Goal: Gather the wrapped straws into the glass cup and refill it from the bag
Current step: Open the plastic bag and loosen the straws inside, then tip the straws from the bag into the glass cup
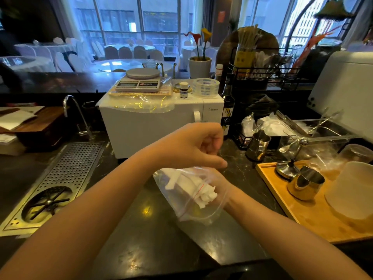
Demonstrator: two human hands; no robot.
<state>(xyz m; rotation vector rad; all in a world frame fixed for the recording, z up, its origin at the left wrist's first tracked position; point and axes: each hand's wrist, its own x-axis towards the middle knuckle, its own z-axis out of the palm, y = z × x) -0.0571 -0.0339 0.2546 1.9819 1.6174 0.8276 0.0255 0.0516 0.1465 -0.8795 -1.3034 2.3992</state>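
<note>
Reaching inside the clear zip bag (187, 197), the right hand (219, 188) is pushed in past the wrist and shows only dimly through the plastic, so I cannot tell whether its fingers have closed on anything; the left hand (193, 146) sits just above the bag's far end with fingers curled in and thumb stretched along the top edge, seemingly pinching a fold of plastic, though the contact itself is not clear. Inside the bag lies a loose bunch of white wrapped straws (203, 191), some of their ends poking toward the red-lined zip opening near the right wrist. The bag is held in the air over the dark stone counter (141, 229), between the perforated metal drain tray (66, 178) and the wooden tray (314, 221). Which glass cup is to be filled I cannot say for sure; a glass sits at the right edge behind the wooden tray, and a holder of straws stands on the black rack (262, 71). The straws should be very light and thin, easily bent or crushed in their paper sleeves, so a gentle pinch around the middle of a small bundle seems best. The bag itself is limp and slick and will sag or slide unless its mouth is held open by the rim.
</note>
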